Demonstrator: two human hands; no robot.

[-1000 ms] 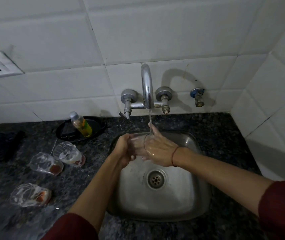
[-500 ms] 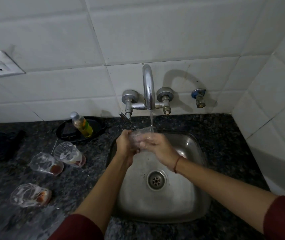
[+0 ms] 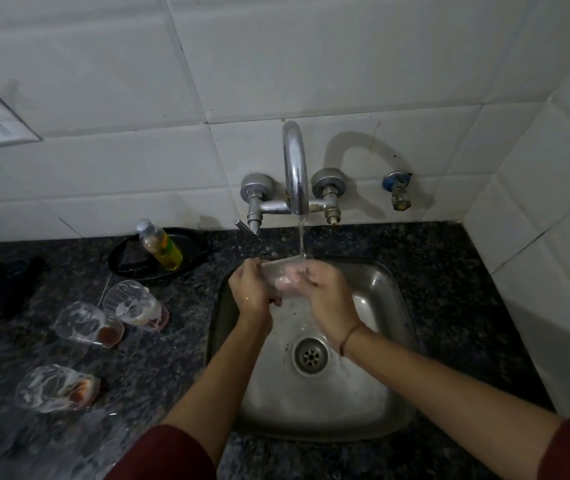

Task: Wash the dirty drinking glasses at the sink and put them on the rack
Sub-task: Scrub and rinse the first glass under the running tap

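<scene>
Now left hand (image 3: pixel 250 289) and right hand (image 3: pixel 328 301) both grip the glass (image 3: pixel 281 270), raised closer under the tap stream (image 3: pixel 301 239); rinse underway.

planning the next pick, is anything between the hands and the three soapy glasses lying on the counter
Nothing visible does. The left hand and right hand grip one glass under the tap; only bare counter lies between the sink and the three soapy glasses to its left. The bottle stands further back.
</scene>
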